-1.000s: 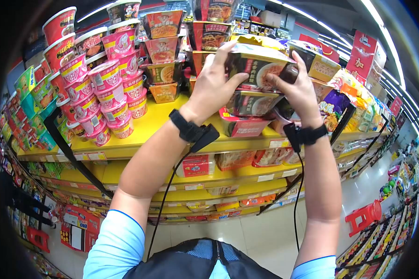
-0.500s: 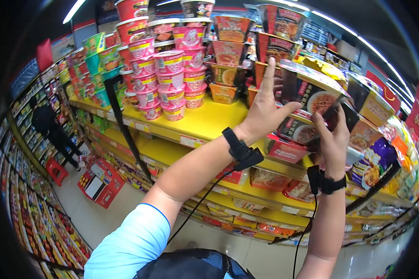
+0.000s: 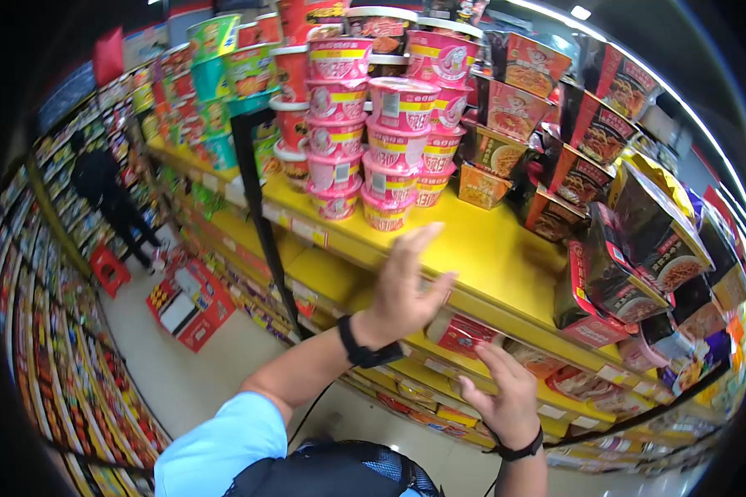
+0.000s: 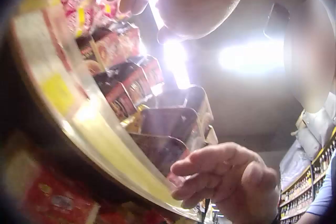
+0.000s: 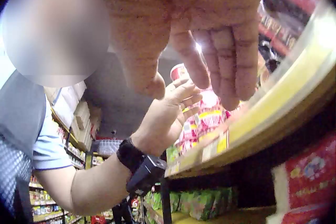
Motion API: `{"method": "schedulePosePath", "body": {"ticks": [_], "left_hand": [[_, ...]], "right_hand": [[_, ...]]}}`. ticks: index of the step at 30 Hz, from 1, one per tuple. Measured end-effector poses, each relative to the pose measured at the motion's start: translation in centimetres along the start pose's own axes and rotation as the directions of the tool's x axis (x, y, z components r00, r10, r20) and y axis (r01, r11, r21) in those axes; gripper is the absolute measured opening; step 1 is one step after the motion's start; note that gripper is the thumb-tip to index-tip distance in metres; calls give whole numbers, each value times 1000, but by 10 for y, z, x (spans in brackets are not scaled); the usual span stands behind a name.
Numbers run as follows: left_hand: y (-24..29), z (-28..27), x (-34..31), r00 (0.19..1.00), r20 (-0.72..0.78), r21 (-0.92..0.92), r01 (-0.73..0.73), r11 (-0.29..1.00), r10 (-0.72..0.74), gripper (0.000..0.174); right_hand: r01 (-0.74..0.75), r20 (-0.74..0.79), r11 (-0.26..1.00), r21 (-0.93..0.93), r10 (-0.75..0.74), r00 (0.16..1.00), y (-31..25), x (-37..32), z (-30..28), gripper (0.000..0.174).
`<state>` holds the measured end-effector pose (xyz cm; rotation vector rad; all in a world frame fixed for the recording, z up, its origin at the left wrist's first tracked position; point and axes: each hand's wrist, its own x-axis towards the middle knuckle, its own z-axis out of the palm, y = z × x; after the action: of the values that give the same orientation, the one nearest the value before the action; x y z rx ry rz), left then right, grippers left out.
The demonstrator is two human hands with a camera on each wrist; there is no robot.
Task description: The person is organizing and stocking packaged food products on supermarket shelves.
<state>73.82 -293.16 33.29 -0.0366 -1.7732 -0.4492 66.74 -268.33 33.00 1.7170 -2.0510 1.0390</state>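
Observation:
My left hand (image 3: 402, 290) is in front of the yellow shelf's edge with fingers spread, below stacked pink noodle cups (image 3: 389, 174). Lower and to its right, my right hand (image 3: 506, 398) hangs with fingers loosely bent. Neither hand holds anything. Black noodle boxes (image 3: 663, 240) stand stacked at the shelf's right, on a red box (image 3: 584, 306). In the right wrist view, the left hand (image 5: 160, 116) shows beyond the right palm (image 5: 199, 3). The left wrist view shows the right hand (image 4: 236, 176) beside the shelf edge.
More boxed noodles (image 3: 514, 108) stand at the back of the yellow shelf (image 3: 489, 248). Green cups (image 3: 211, 79) are beyond a black shelf post (image 3: 261, 215). A person in dark clothes (image 3: 108, 182) stands in the aisle near a red stool (image 3: 109, 269) and a red carton (image 3: 192, 306).
Both hands have left the stacked black noodle boxes and drawn back toward the body, down and left. The head view has turned left, bringing the pink cups to the middle.

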Motion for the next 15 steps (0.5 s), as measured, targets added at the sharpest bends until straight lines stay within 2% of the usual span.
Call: {"method": "schedulePosePath", "body": {"ticks": [1,2,3,6,7,9,10,12,13,14,15], "left_hand": [[-25,-13,-7,998,-14,44,67,997,-66,65],[-50,-22,-10,990,-17,-8,143,990,-143,63],[-66,-34,-8,987,8,51,160,986,-161,59],[-96,-57,2,987,158,49,28,998,-35,43],[-104,-56,1,977,215,20,-12,1000,8,38],[-114,-57,0,943,322,7,-90,996,83,33],[-121,-59,-1,919,378,15,-127,992,112,31],[-125,-58,-3,918,367,-20,-157,987,153,29],[-124,-58,-6,917,365,-21,-165,986,161,28],[-127,-57,-9,921,352,-20,-172,985,168,29],[-129,-57,-10,925,338,-45,-167,985,172,27]], "right_hand": [[3,-3,1000,26,-3,1000,-3,14,16,50],[-1,-12,999,38,2,1000,-6,30,27,49],[-6,-17,999,39,7,1000,-10,45,33,48],[-35,-47,985,170,44,998,-36,96,50,49],[-6,-50,990,138,13,999,-41,112,56,51],[112,-107,992,-51,-117,987,-42,138,68,51],[108,-123,985,-136,-125,984,-35,147,70,51],[94,-138,956,-280,-137,981,-17,163,70,50],[-15,-158,940,-340,-41,987,-6,168,64,49],[-184,-229,955,-232,130,965,19,167,63,51],[-380,-232,925,-11,367,901,30,170,56,45]]}}
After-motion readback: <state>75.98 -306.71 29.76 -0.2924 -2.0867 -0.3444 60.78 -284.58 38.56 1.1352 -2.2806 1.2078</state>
